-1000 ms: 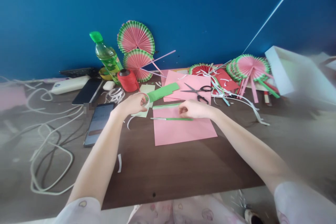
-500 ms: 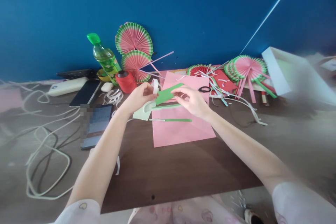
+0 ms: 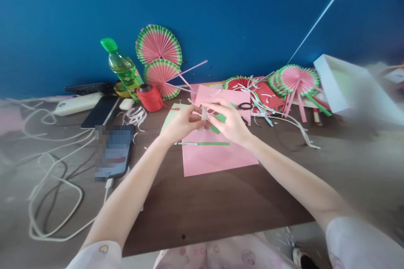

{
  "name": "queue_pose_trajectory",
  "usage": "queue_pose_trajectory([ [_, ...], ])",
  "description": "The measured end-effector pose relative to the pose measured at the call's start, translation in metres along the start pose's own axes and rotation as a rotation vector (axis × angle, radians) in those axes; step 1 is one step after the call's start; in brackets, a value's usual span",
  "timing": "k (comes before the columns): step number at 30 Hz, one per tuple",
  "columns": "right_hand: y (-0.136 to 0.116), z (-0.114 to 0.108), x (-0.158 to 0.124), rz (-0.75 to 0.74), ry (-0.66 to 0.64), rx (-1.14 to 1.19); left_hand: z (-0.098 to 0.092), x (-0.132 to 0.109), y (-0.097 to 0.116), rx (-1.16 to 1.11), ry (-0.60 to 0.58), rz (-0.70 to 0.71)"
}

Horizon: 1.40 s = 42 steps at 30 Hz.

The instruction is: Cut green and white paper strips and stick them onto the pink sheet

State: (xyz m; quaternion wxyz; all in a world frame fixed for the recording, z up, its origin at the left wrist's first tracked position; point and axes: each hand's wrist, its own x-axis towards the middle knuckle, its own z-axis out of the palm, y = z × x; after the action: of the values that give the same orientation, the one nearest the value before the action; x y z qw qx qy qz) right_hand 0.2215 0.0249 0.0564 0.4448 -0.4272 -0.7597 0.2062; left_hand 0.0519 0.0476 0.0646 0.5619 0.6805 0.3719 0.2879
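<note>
A narrow white strip [image 3: 204, 112] spans the gap between my two hands, above the pink sheet. My left hand [image 3: 180, 125] pinches it from the left. From the right, the bent fingers of my right hand [image 3: 227, 119] close on the same strip. A green paper piece [image 3: 217, 123] shows behind and below my right fingers; whether they also hold it, I cannot tell. Under both hands lies the pink paper [image 3: 217, 160], with a thin green-and-white strip [image 3: 213, 143] across it. Pale green paper [image 3: 170, 113] is partly hidden behind my left hand.
Black-handled scissors [image 3: 245, 106] lie right of my hands, near white scraps and folded paper fans [image 3: 296, 80]. More fans [image 3: 159, 46] lean on the blue wall. A red thread spool [image 3: 150, 97], green-capped bottle [image 3: 123, 67], phone [image 3: 115, 151] and cables [image 3: 82, 195] are left.
Both hands held the green paper, with a curled white strip by my left hand. Now the white strip is between my fingers, and the green paper sits lower, behind my right hand.
</note>
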Motion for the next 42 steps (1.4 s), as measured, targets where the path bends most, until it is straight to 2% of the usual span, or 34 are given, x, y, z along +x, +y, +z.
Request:
queue_pose_trajectory([
  [4, 0.002, -0.001, 0.001, 0.032, 0.021, 0.048, 0.005, 0.001, -0.004, -0.053, -0.026, -0.01],
  [9, -0.001, -0.004, 0.0, 0.072, 0.08, 0.03, 0.012, 0.002, -0.004, -0.036, 0.077, -0.086],
  [13, -0.006, -0.005, 0.0, 0.06, 0.061, 0.039, 0.015, 0.002, -0.004, -0.112, 0.147, -0.103],
  [19, -0.006, -0.006, -0.002, -0.016, -0.002, 0.064, 0.016, 0.001, -0.001, -0.276, 0.115, -0.12],
  [23, -0.002, -0.007, -0.001, -0.069, 0.067, 0.052, 0.015, 0.0, -0.002, -0.321, 0.119, -0.117],
  [26, 0.003, -0.005, 0.0, -0.036, 0.116, 0.021, 0.015, 0.001, -0.003, -0.356, 0.132, -0.118],
  [31, 0.012, 0.0, 0.0, -0.001, 0.06, -0.01, 0.017, 0.001, -0.003, -0.377, 0.143, -0.1],
  [42, 0.011, 0.003, -0.003, -0.09, 0.068, -0.015, 0.026, 0.001, 0.0, -0.338, 0.259, -0.08],
])
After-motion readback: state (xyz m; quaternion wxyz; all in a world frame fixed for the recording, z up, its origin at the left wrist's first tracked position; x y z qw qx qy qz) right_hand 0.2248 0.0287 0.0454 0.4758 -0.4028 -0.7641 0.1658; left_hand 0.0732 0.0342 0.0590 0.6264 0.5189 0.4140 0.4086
